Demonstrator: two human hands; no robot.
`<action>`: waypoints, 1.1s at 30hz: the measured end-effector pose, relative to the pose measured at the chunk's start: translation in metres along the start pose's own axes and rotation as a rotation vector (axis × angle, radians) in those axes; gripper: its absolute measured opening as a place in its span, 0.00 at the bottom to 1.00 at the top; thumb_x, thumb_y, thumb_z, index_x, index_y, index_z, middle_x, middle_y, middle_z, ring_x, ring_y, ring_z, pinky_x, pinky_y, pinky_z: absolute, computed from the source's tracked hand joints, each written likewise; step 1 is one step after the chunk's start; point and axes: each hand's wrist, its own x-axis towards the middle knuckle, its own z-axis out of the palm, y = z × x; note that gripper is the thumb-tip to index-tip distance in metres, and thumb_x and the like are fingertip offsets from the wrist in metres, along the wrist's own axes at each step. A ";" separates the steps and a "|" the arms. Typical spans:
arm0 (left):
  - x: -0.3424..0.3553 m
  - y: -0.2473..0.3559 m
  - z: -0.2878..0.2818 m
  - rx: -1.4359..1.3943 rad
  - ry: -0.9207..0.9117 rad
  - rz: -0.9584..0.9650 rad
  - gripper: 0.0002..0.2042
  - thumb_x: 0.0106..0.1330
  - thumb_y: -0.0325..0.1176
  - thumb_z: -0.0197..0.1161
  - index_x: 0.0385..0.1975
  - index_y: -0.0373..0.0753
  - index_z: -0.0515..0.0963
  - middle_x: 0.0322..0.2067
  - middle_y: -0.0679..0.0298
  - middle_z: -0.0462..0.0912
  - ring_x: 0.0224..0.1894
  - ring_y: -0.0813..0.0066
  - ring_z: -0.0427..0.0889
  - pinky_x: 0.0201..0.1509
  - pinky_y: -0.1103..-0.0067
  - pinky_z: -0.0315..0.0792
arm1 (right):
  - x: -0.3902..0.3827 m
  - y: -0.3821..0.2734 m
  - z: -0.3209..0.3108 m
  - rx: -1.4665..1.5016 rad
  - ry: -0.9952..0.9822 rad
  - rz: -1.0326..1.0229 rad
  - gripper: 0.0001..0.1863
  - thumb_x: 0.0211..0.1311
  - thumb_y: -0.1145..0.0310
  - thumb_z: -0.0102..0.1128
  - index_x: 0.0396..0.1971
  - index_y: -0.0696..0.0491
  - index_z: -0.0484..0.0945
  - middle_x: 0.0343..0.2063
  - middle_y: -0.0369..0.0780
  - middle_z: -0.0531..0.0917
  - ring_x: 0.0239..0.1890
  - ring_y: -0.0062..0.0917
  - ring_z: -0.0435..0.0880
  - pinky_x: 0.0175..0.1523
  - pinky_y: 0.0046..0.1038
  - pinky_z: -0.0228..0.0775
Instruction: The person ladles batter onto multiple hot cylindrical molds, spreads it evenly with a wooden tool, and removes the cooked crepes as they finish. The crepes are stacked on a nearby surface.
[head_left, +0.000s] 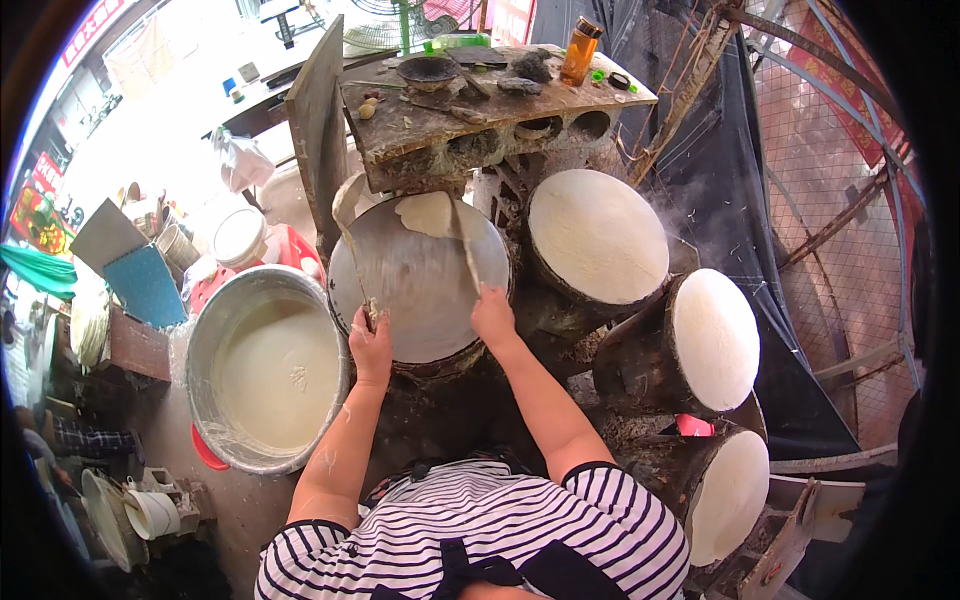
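Note:
A round, flat griddle lies in front of me. A pale patch of batter sits near its far edge. My left hand is closed around the handle of a batter-coated ladle, whose bowl end is over the griddle's far left rim. My right hand grips a thin batter-smeared scraper; its far end reaches the batter patch. Left of the griddle stands a large metal tub of creamy batter.
Several drum stoves on my right carry round white sheets, such as a far pancake and a nearer one. Beyond the griddle is a cluttered worktop with an amber bottle. An upright board stands at its left.

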 end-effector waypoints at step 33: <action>-0.055 0.044 -0.088 -0.237 0.226 -0.454 0.07 0.66 0.34 0.51 0.31 0.38 0.66 0.15 0.71 0.64 0.08 0.85 0.63 0.07 0.86 0.58 | 0.044 -0.013 0.011 -0.035 -0.184 -0.389 0.19 0.57 0.69 0.44 0.50 0.51 0.70 0.41 0.48 0.69 0.37 0.46 0.76 0.44 0.43 0.69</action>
